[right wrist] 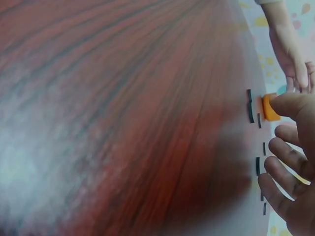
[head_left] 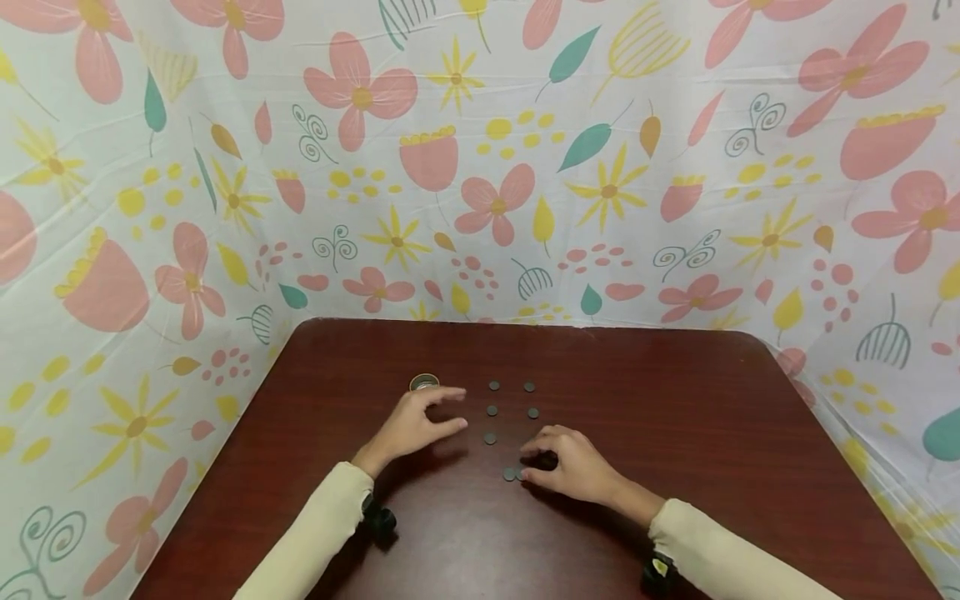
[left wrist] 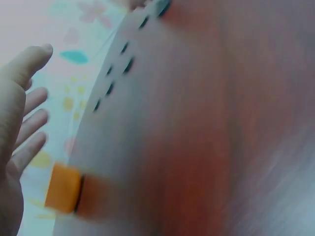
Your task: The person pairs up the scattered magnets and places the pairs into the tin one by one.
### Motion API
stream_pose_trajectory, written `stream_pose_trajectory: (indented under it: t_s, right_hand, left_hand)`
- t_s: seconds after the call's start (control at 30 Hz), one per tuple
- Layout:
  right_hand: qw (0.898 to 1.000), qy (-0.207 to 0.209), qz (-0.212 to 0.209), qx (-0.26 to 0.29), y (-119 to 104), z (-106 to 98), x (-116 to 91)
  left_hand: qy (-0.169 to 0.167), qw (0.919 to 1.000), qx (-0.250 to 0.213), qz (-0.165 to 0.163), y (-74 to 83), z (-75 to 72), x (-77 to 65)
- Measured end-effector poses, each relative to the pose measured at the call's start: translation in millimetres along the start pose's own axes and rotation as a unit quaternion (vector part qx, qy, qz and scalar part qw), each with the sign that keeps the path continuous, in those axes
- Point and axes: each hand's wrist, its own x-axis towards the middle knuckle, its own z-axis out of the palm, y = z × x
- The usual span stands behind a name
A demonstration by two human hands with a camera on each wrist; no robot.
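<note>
Several small grey coins [head_left: 492,410] lie flat on the brown table in two loose rows. Two more sit side by side nearer the person, one coin [head_left: 510,474] slightly to the left of the other. My right hand [head_left: 573,468] is over this near pair, thumb tip right at the right-hand coin, fingers loosely bent and spread apart. To the left of the rows, my left hand [head_left: 416,423] hovers with thumb and fingers apart, holding nothing. Just behind it stands a small round container [head_left: 424,379] with a yellow rim, its side orange in the left wrist view, partly covered by the hand.
The dark red-brown table [head_left: 675,400] has rounded far corners. A floral cloth [head_left: 495,167] hangs behind it and along both sides. Dark bands with small devices [head_left: 378,518] are worn at both wrists, over pale sleeves.
</note>
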Motion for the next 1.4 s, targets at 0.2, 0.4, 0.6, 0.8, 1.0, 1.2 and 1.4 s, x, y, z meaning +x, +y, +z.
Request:
stream_pose_trajectory:
  t_s: [0.2, 0.4, 0.6, 0.8, 1.0, 1.2, 1.4]
  right_hand:
    - [1.000, 0.003, -0.001, 0.000, -2, 5, 2]
    - [1.000, 0.001, 0.010, -0.013, -7, 9, 3]
    - [0.999, -0.002, 0.032, -0.024, -10, 17, 4]
    - [0.998, 0.004, 0.050, -0.024, -11, 24, 6]
    - [0.999, 0.003, 0.052, -0.008, -13, 25, 6]
    - [0.999, 0.008, 0.040, -0.017, -14, 25, 6]
    - [0.999, 0.011, 0.018, -0.036, -15, 24, 8]
  left_hand:
    - [0.079, 0.9961, 0.012, -0.038, -27.6, -20.4, -0.1]
    - [0.097, 0.9910, -0.019, -0.091, -45.5, -26.1, -1.9]
    - [0.092, 0.9867, -0.048, -0.125, -54.0, -26.6, -5.9]
    - [0.068, 0.9875, -0.037, -0.137, -58.1, -23.7, -5.0]
    - [0.067, 0.9859, -0.030, -0.150, -59.8, -21.5, -3.7]
    - [0.065, 0.9850, -0.018, -0.159, -61.4, -21.2, -5.2]
    - [0.063, 0.9855, -0.019, -0.156, -61.1, -20.5, -4.9]
